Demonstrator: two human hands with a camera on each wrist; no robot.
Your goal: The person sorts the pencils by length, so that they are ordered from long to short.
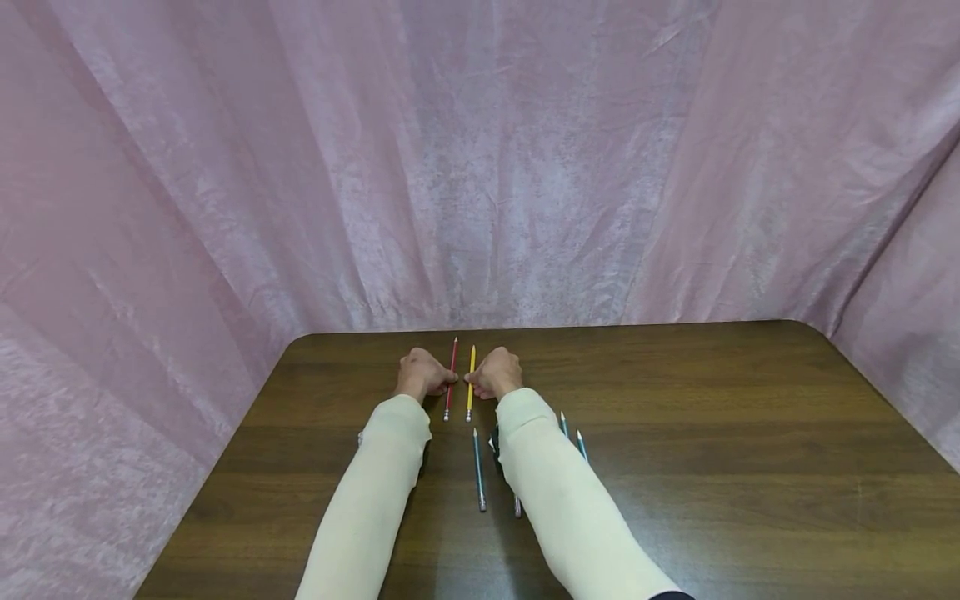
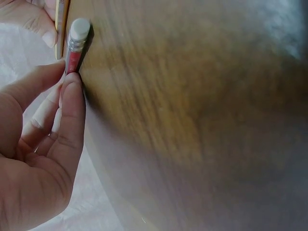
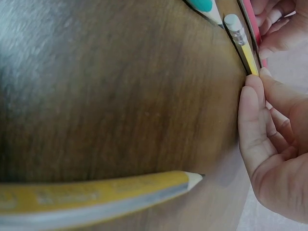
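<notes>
My left hand (image 1: pixel 424 372) pinches a red pencil (image 1: pixel 453 357) between thumb and fingertips. In the left wrist view the red pencil's white eraser (image 2: pixel 80 29) and metal band stick out past the fingers. Beside it, my right hand (image 1: pixel 497 374) pinches a yellow pencil (image 1: pixel 472 358) with thumb and index finger; its pale eraser (image 3: pixel 233 21) shows in the right wrist view. Both pencils point away from me, side by side with a narrow gap, erasers on the near side. The two thumbs almost meet between them.
Nearer me lies a teal pencil (image 1: pixel 478 471), with another pencil's end (image 1: pixel 517 507) partly under the right sleeve. Teal tips (image 1: pixel 564 423) show right of that forearm. A yellow-and-grey pencil (image 3: pixel 96 197) fills the right wrist view's foreground. The wooden table (image 1: pixel 750 400) meets a pink curtain (image 1: pixel 480 167).
</notes>
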